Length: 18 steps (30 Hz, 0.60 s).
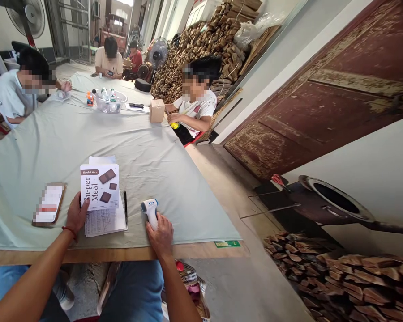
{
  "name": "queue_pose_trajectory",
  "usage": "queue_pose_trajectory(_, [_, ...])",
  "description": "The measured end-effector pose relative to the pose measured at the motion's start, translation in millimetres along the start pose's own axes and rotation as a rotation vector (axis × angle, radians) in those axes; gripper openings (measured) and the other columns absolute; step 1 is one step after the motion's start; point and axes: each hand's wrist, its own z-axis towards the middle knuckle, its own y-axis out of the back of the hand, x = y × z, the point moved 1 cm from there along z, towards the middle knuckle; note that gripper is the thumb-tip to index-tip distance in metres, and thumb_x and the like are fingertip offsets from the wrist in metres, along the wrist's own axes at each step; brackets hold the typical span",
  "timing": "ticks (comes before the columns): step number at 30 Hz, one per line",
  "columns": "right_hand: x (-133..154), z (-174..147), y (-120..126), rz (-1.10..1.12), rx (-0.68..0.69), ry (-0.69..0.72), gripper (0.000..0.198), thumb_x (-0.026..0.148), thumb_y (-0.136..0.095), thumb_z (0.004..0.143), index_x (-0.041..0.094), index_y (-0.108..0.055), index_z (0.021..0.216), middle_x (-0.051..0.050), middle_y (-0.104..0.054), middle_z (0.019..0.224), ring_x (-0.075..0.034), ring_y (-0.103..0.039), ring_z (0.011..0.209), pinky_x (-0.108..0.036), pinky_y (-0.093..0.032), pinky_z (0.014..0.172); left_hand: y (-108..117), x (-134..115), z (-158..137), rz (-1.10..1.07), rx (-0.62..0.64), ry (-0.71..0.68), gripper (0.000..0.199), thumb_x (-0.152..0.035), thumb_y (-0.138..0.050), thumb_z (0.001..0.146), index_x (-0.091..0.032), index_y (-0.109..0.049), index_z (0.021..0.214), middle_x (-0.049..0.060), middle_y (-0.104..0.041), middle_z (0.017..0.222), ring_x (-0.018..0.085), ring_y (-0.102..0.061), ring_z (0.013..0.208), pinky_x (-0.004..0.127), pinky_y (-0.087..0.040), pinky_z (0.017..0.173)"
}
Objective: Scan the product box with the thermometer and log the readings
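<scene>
My left hand (76, 214) grips the lower left edge of a white box (104, 192) printed "NutriMotion" and "Su-per Meal", with pictures of brown squares. It is over handwritten paper sheets (104, 223) near the table's front edge. A black pen (125, 205) lies along the right side of the papers. My right hand (161, 235) is closed around the handle of a white and blue infrared thermometer (150, 209), its head pointing away from me. Left of my left hand lies a phone (50, 205) in a brown case, screen up.
A pale cloth covers the table (70, 134). Further back are a plastic basin (111, 105) with bottles and a cardboard box (157, 111). One person (198, 105) sits at the right side, another (15, 89) at the left. Firewood (349, 277) and a wok stove (322, 201) stand at right.
</scene>
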Motion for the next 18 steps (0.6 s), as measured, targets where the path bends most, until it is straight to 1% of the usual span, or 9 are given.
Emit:
queue_pose_trajectory(2, [-3, -2, 2, -0.004, 0.015, 0.006, 0.052, 0.05, -0.045, 0.096, 0.012, -0.063, 0.127, -0.02, -0.068, 0.117, -0.032, -0.057, 0.109, -0.047, -0.043, 0.096, -2, 0, -3, -0.004, -0.004, 0.017, 0.05, -0.058, -0.044, 0.093, -0.02, -0.059, 0.121, 0.014, -0.071, 0.121, 0.033, -0.066, 0.11, 0.051, -0.052, 0.098])
queue_pose_trajectory(4, [-6, -5, 5, -0.01, 0.034, 0.002, 0.055, 0.052, -0.044, 0.095, 0.011, -0.063, 0.127, -0.021, -0.067, 0.117, -0.033, -0.056, 0.109, -0.048, -0.043, 0.096, -4, -1, -6, -0.017, -0.007, 0.015, 0.049, -0.056, -0.045, 0.093, -0.019, -0.058, 0.124, 0.015, -0.07, 0.125, 0.033, -0.065, 0.115, 0.05, -0.05, 0.101])
queue_pose_trajectory(7, [-11, -8, 8, -0.024, 0.045, -0.008, 0.059, 0.055, -0.044, 0.095, 0.01, -0.063, 0.127, -0.023, -0.066, 0.117, -0.034, -0.055, 0.11, -0.049, -0.042, 0.096, -7, -1, -10, -0.048, 0.016, -0.015, 0.047, -0.053, -0.044, 0.096, -0.018, -0.058, 0.124, 0.015, -0.07, 0.123, 0.031, -0.065, 0.114, 0.048, -0.05, 0.101])
queue_pose_trajectory(9, [-12, -9, 9, -0.029, 0.057, -0.004, 0.061, 0.057, -0.043, 0.094, 0.009, -0.064, 0.127, -0.023, -0.066, 0.117, -0.035, -0.055, 0.109, -0.048, -0.041, 0.096, -7, 1, -11, -0.042, 0.02, -0.024, 0.047, -0.051, -0.045, 0.096, -0.017, -0.057, 0.127, 0.016, -0.07, 0.122, 0.031, -0.065, 0.114, 0.049, -0.05, 0.102])
queue_pose_trajectory(13, [-10, -10, 12, -0.034, 0.058, -0.008, 0.063, 0.057, -0.042, 0.094, 0.008, -0.064, 0.127, -0.023, -0.067, 0.118, -0.035, -0.056, 0.108, -0.048, -0.041, 0.095, -7, 2, -13, -0.048, 0.016, -0.028, 0.046, -0.05, -0.047, 0.098, -0.018, -0.055, 0.129, 0.016, -0.071, 0.12, 0.033, -0.064, 0.115, 0.051, -0.049, 0.101])
queue_pose_trajectory(18, [-9, -9, 12, -0.039, 0.056, -0.019, 0.06, 0.054, -0.044, 0.093, 0.009, -0.064, 0.126, -0.023, -0.066, 0.117, -0.035, -0.055, 0.108, -0.049, -0.041, 0.095, -6, 0, -14, -0.056, 0.03, -0.035, 0.047, -0.054, -0.045, 0.099, -0.019, -0.057, 0.128, 0.015, -0.071, 0.118, 0.032, -0.064, 0.112, 0.049, -0.05, 0.099])
